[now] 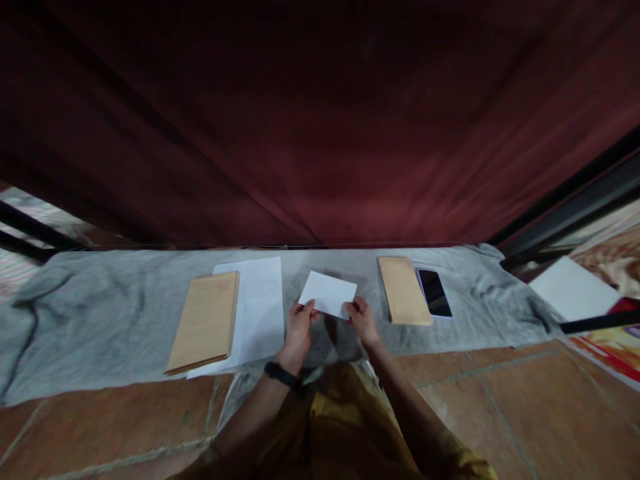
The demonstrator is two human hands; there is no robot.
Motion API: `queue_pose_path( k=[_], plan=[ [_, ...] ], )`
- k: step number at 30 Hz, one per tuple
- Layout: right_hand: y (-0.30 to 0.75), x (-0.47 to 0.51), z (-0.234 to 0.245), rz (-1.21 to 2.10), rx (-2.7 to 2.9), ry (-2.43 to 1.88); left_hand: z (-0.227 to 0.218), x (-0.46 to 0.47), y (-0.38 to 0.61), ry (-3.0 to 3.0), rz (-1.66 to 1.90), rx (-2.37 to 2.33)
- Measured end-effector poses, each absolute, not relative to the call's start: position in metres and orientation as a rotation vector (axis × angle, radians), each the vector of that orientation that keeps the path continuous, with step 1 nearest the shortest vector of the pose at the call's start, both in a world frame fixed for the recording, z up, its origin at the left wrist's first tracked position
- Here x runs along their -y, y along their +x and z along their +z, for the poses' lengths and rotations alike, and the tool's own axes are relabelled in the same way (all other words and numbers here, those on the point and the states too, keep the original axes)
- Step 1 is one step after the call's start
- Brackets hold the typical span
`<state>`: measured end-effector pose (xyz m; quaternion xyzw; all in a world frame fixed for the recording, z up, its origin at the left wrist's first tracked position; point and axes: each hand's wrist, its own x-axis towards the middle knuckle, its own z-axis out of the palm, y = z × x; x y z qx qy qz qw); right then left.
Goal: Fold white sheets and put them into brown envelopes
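A small white sheet of paper (329, 292), possibly folded, is held between both hands above the grey cloth. My left hand (300, 325) pinches its lower left corner, thumb on top. At the lower right corner my right hand (362, 319) grips it the same way. To the left, a stack of brown envelopes (206, 321) with a reddish mark near one corner lies partly over larger white sheets (261, 313). On the right lies another brown envelope or small stack of them (404, 291).
A phone (435, 293) with a dark screen lies beside the right-hand envelope. The grey cloth (115, 320) covers a long low surface, with a dark red fabric panel (320, 147) rising behind it. Tiled floor (480, 400) is in front. A white flat item (575, 288) sits far right.
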<state>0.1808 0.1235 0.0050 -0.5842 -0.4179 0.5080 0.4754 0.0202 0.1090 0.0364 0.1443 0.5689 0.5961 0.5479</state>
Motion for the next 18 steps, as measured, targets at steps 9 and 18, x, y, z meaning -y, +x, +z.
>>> queue_pose_path(
  k=[9, 18],
  plan=[
    [0.191, -0.121, 0.001, 0.526, 1.613, -1.697, 0.026, -0.112, -0.001, 0.518, 1.161, -1.605],
    [0.135, -0.109, -0.006, 0.273, 2.168, -1.481, 0.016, -0.107, 0.006, 0.663, 1.063, -1.665]
  ],
)
